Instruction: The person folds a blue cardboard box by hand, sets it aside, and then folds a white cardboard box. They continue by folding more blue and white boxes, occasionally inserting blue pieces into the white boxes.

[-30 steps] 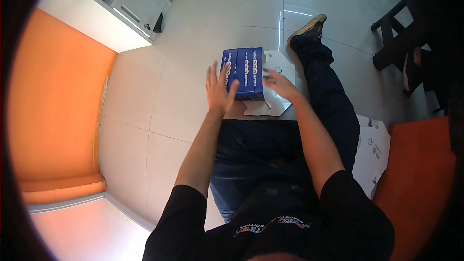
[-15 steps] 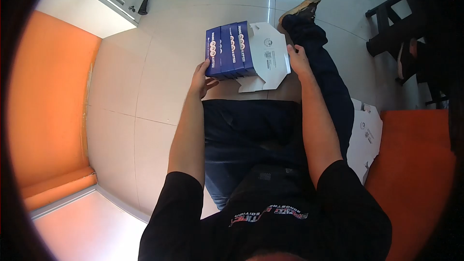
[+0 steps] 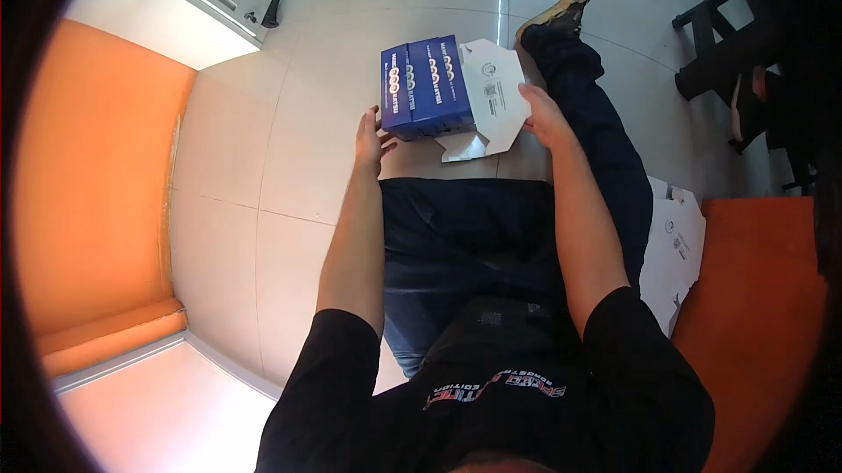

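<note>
Blue cartons (image 3: 425, 92) could skew if the right hand (image 3: 545, 113), pinching white cardboard (image 3: 502, 118), tugs while the left hand (image 3: 369, 145), loosely open, braces them poorly.

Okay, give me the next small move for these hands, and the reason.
I'd probably lift the outer edge of the flat white cardboard panel slightly with the right hand. That hand's grip appears to be on this edge, while the left hand is at the near left corner of the blue printed cardboard boxes, well placed to steady them.
</note>
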`<state>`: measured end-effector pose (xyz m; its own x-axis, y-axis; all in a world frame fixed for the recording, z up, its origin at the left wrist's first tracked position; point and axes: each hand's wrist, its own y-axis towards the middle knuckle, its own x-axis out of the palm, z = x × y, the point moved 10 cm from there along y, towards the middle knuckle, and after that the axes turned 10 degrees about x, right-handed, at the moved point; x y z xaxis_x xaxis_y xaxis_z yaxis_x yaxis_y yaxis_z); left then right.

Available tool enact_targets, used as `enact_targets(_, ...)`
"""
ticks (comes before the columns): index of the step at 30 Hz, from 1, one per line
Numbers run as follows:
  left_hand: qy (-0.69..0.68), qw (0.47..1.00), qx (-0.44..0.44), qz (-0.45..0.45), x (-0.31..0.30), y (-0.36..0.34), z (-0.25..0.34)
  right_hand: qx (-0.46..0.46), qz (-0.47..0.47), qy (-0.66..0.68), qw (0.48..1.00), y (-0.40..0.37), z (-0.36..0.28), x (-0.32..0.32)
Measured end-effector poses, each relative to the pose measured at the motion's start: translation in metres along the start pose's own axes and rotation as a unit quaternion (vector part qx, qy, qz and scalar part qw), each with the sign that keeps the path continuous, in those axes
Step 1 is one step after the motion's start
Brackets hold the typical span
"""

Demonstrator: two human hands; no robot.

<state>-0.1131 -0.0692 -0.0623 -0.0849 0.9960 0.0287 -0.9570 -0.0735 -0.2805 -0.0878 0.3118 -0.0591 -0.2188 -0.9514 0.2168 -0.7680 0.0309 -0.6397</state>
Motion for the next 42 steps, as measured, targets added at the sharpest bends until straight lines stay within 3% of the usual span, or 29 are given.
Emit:
enact_targets(1, 0.018, 0.999, 0.023, -0.014, 0.009, -0.003, 0.008, -0.046, 0.084, -0.138, 0.986, 0.011, -0.001, -0.017)
enact_targets(2, 0.018, 0.999, 0.025, -0.014, 0.015, -0.007, 0.012, -0.090, 0.167, -0.273, 0.943, 0.013, -0.009, -0.026)
enact_targets(3, 0.028, 0.995, 0.089, -0.020, 0.019, -0.006, 0.021, -0.131, 0.235, -0.390, 0.881, 0.003, -0.021, -0.026)
enact_targets(4, 0.038, 0.987, 0.153, -0.025, 0.024, -0.006, 0.033, -0.134, 0.235, -0.389, 0.880, 0.001, -0.022, -0.024)
enact_targets(5, 0.022, 0.977, 0.212, 0.000, 0.026, -0.001, 0.041, -0.199, 0.267, -0.404, 0.852, -0.009, -0.034, -0.017)
enact_targets(6, 0.023, 0.977, 0.214, 0.001, 0.029, -0.002, 0.043, -0.262, 0.296, -0.417, 0.819, -0.021, -0.046, -0.008)
enact_targets(7, 0.126, 0.946, 0.297, 0.012, 0.034, -0.011, 0.065, -0.263, 0.296, -0.417, 0.818, -0.029, -0.054, 0.006)
enact_targets(8, 0.227, 0.898, 0.376, 0.022, 0.041, -0.023, 0.087, -0.270, 0.218, -0.395, 0.850, -0.030, -0.059, 0.030)
enact_targets(9, 0.352, 0.854, 0.383, 0.005, 0.054, -0.028, 0.098, -0.276, 0.140, -0.370, 0.876, -0.031, -0.061, 0.050)
enact_targets(10, 0.350, 0.854, 0.385, 0.004, 0.057, -0.030, 0.110, -0.277, 0.143, -0.371, 0.875, -0.014, -0.052, 0.051)
enact_targets(12, 0.379, 0.883, 0.247, -0.122, 0.074, -0.028, 0.091, -0.238, 0.071, -0.326, 0.912, 0.023, -0.013, 0.063)
enact_targets(16, 0.373, 0.864, 0.321, -0.104, 0.067, -0.016, 0.079, -0.234, 0.074, -0.218, 0.945, 0.024, -0.006, 0.063)
enact_targets(18, 0.271, 0.900, 0.340, -0.040, 0.048, -0.004, 0.057, -0.108, -0.078, -0.050, 0.990, 0.007, -0.008, 0.094)
enact_targets(19, 0.136, 0.958, 0.222, -0.117, 0.050, 0.001, 0.037, -0.114, -0.111, -0.033, 0.987, -0.010, -0.020, 0.109)
enact_targets(20, 0.133, 0.958, 0.223, -0.118, 0.056, -0.011, 0.051, -0.114, -0.108, -0.035, 0.987, -0.010, -0.023, 0.116)
enact_targets(22, 0.027, 0.991, 0.085, -0.097, 0.056, -0.036, 0.056, -0.212, -0.150, -0.140, 0.956, -0.023, -0.042, 0.146)
enact_targets(23, 0.008, 0.990, 0.109, -0.091, 0.051, -0.032, 0.052, -0.263, -0.131, -0.192, 0.937, -0.033, -0.052, 0.150)
enact_targets(26, -0.040, 0.974, 0.160, -0.154, 0.041, -0.016, 0.034, -0.241, -0.183, -0.199, 0.932, -0.050, -0.061, 0.160)
enact_targets(28, -0.106, 0.971, 0.133, -0.166, 0.041, -0.018, 0.041, -0.250, -0.195, -0.173, 0.932, -0.065, -0.066, 0.160)
enact_targets(31, -0.156, 0.974, 0.102, -0.127, 0.039, -0.033, 0.054, -0.180, -0.199, -0.313, 0.911, -0.080, -0.055, 0.167)
enact_targets(34, -0.111, 0.972, 0.123, -0.169, 0.039, -0.031, 0.051, -0.241, -0.223, -0.391, 0.860, -0.120, -0.069, 0.181)
enact_targets(36, -0.129, 0.970, 0.116, -0.171, 0.036, -0.026, 0.045, -0.247, -0.229, -0.399, 0.853, -0.108, -0.057, 0.174)
enact_targets(38, -0.097, 0.968, 0.178, -0.149, 0.032, -0.022, 0.054, -0.143, -0.268, -0.241, 0.922, -0.086, -0.040, 0.159)
enact_targets(39, -0.101, 0.966, 0.201, -0.127, 0.033, -0.032, 0.071, -0.142, -0.265, -0.243, 0.922, -0.077, -0.035, 0.154)
enact_targets(42, -0.004, 0.965, 0.254, -0.062, 0.028, -0.025, 0.082, -0.096, -0.257, -0.012, 0.962, -0.058, -0.027, 0.136)
